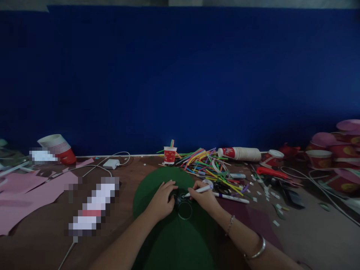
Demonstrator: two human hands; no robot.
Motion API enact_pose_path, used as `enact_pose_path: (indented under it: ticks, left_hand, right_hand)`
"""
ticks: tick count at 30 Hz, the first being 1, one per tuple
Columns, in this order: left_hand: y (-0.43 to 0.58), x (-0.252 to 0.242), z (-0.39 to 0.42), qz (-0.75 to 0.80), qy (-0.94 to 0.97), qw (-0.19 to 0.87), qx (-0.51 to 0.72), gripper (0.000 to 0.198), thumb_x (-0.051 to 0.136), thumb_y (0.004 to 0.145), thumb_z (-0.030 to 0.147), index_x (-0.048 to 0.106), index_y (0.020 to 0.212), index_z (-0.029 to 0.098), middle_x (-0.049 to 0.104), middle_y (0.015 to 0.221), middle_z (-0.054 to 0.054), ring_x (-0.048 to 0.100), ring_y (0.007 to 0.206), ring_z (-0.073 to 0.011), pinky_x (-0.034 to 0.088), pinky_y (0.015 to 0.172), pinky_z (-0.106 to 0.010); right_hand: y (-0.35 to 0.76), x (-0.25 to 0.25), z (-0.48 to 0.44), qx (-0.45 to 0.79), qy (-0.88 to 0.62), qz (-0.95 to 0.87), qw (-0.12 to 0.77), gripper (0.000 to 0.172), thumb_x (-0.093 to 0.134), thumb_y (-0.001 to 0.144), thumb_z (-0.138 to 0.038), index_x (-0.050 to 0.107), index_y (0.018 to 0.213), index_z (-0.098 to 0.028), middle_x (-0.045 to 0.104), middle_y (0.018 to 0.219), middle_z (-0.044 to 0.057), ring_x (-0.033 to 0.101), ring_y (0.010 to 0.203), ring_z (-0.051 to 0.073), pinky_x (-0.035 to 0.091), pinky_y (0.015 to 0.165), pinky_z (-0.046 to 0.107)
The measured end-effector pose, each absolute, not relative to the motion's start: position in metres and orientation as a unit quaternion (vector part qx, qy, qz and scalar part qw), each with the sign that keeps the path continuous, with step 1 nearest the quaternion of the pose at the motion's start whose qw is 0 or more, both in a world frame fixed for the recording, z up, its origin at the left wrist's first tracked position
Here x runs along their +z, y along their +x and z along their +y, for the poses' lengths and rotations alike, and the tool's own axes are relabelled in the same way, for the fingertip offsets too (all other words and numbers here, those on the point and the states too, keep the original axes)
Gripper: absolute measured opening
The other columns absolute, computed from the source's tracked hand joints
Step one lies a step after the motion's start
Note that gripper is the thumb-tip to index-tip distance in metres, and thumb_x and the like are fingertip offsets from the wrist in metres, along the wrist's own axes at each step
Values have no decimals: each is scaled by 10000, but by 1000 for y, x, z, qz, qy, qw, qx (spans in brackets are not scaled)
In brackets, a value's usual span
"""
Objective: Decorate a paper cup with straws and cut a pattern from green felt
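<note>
A large green sheet (157,176) with a rounded far edge lies in front of me. My left hand (161,200) rests on it, fingers stretched forward and thumb apart, beside a small dark patch with pale marks that I cannot make out. My right hand (205,197) is closed around a white marker (201,189), its tip low over the sheet near that patch. A thin pale circle outline (185,210) shows on the green just below. Another white marker (233,198) lies right of my right hand.
Beyond the sheet stand a red paper cup (170,155) and a heap of coloured strips (199,161). Stacked cups (242,153), a red stapler-like tool (271,172) and paper scraps lie right. Pink sheets (42,198), a white adapter (111,164) and cables lie left. A blue partition (180,75) rises behind.
</note>
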State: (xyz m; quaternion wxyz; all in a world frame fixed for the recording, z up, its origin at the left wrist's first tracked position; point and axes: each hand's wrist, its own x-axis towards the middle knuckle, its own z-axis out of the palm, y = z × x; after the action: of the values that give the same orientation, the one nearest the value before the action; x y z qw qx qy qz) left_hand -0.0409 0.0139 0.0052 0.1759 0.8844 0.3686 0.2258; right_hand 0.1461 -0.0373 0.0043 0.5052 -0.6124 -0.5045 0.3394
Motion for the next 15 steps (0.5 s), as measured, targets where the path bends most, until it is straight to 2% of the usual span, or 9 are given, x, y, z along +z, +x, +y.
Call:
enact_pose_path:
  ticks: [5,10,15]
  left_hand:
    - [-43,5,18,378,881,172,225,428,448,728,29,576,1097,202,534,1289,-71,415,1258,-208,213,1104,-492]
    - [-43,8,20,400,867,162,250,318,464,762,81,622,1016,191,588,1195,-85,481,1192,-208,313,1068,-440]
    - [-44,14,16,398,875,167,220,376,540,725,138,608,1084,223,572,1241,-69,460,1213,-236,227,1084,-508]
  right_hand:
    - [147,14,-44,369,-568,-491,548,246,541,744,-366,436,580,-215,555,422,-41,478,390,109,321,405,208]
    - [143,14,-46,384,-559,-528,512,167,585,689,-290,462,610,-209,558,462,-48,496,437,110,341,434,201]
    - [142,11,-47,365,-567,-544,500,209,555,723,-297,453,566,-204,490,423,-59,458,413,98,334,424,200]
